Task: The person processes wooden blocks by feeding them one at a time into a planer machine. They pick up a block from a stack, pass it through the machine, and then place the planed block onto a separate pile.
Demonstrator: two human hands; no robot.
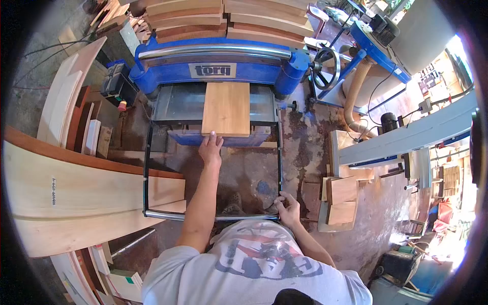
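Observation:
A wooden board [226, 109] lies flat on the metal bed [180, 104] of a blue planer [173, 71], its far end under the machine's head. My left hand [211, 148] touches the board's near end, fingers stretched forward against the edge and not wrapped round it. Lower right, my right hand [288, 209] rests beside the black side rail [279, 162] of the outfeed frame. Its thumb and forefinger are apart near the rail, and nothing shows between them. A steel roller [229, 218] spans the frame close to my shirt.
Stacked boards [183, 20] sit behind the planer's head. Long wide planks [91, 198] lie at left, close to the frame. A handwheel [325, 68] sticks out at right. Short wooden pieces [341, 198] are piled at right, near a long grey machine beam [406, 132].

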